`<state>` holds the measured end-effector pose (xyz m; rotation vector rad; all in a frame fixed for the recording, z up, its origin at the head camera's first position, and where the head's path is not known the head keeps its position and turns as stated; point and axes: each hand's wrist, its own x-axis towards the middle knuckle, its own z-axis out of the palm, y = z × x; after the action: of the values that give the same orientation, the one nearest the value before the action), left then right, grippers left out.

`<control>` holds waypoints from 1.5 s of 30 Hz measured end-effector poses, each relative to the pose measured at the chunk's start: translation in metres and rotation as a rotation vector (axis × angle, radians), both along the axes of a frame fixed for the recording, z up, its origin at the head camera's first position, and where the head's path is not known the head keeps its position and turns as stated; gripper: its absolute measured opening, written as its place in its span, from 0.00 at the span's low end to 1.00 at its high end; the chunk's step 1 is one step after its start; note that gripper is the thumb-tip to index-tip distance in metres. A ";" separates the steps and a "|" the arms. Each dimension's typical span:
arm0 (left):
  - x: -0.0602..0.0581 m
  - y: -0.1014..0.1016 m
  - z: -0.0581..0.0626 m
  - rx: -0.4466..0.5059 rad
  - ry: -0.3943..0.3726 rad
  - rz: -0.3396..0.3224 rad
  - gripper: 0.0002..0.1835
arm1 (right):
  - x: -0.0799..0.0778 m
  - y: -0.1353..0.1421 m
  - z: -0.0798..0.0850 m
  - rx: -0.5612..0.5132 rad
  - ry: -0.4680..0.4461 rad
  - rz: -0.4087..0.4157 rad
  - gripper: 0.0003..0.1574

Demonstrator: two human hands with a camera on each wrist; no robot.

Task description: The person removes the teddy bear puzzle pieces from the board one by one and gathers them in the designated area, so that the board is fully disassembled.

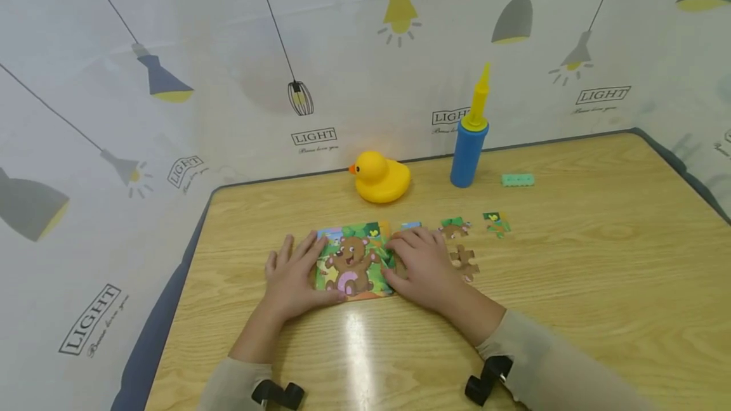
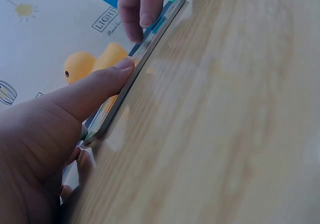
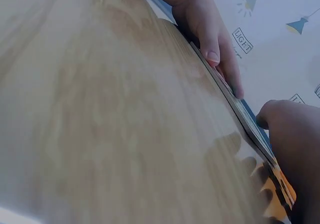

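Observation:
A flat jigsaw puzzle board (image 1: 354,265) with a brown bear picture lies on the table. My left hand (image 1: 294,278) rests at its left side, fingers spread, with the thumb on the near edge. In the left wrist view, that thumb (image 2: 107,81) lies almost straight along the board's rim. My right hand (image 1: 425,268) is at the board's right edge, fingertips bent down onto it and a gap between thumb and forefinger. Under and beside the right hand lie jigsaw pieces; a brown piece (image 1: 465,263) shows past its knuckles. What lies beneath the right palm is hidden.
Farther right are a green and brown piece (image 1: 455,228) and a green piece (image 1: 497,224). Behind stand a yellow rubber duck (image 1: 381,179) and a blue hand pump (image 1: 468,154) with a yellow nozzle. A mint-green block (image 1: 518,180) lies beside the pump.

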<state>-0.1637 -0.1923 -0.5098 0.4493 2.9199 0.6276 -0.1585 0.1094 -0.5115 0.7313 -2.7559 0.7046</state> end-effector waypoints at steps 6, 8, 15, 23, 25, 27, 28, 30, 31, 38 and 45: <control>0.001 -0.001 0.002 0.000 -0.002 0.006 0.68 | -0.002 -0.014 -0.002 0.015 -0.027 -0.002 0.25; 0.001 -0.001 0.002 -0.003 -0.005 0.008 0.68 | -0.001 -0.015 -0.003 -0.003 -0.032 -0.001 0.25; 0.001 -0.003 0.001 -0.007 0.000 0.008 0.68 | -0.001 -0.017 0.000 -0.024 -0.093 0.031 0.19; 0.000 -0.003 0.001 -0.012 -0.010 0.004 0.68 | -0.010 -0.017 0.012 -0.007 -0.283 0.059 0.17; 0.000 -0.002 0.001 -0.010 -0.014 0.002 0.69 | -0.014 -0.017 0.012 -0.014 -0.315 0.058 0.24; 0.000 -0.002 0.000 -0.010 -0.014 0.003 0.69 | -0.017 -0.016 0.013 -0.029 -0.337 0.061 0.30; 0.000 -0.002 0.000 -0.010 -0.014 0.003 0.69 | -0.019 -0.016 0.014 -0.037 -0.344 0.063 0.33; 0.000 -0.001 0.000 -0.010 -0.013 0.001 0.69 | -0.020 -0.015 0.014 -0.054 -0.366 0.066 0.34; 0.000 -0.001 0.000 -0.010 -0.012 0.000 0.69 | -0.020 -0.015 0.014 -0.057 -0.366 0.067 0.34; 0.000 0.001 0.004 -0.006 -0.004 -0.001 0.69 | -0.020 -0.013 0.016 -0.064 -0.336 0.068 0.33; 0.001 0.001 0.004 -0.005 -0.005 0.001 0.69 | -0.018 -0.013 0.017 -0.027 -0.280 0.076 0.50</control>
<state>-0.1624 -0.1911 -0.5055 0.4443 2.9162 0.6204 -0.1766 0.0962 -0.4940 0.7895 -2.9729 0.9219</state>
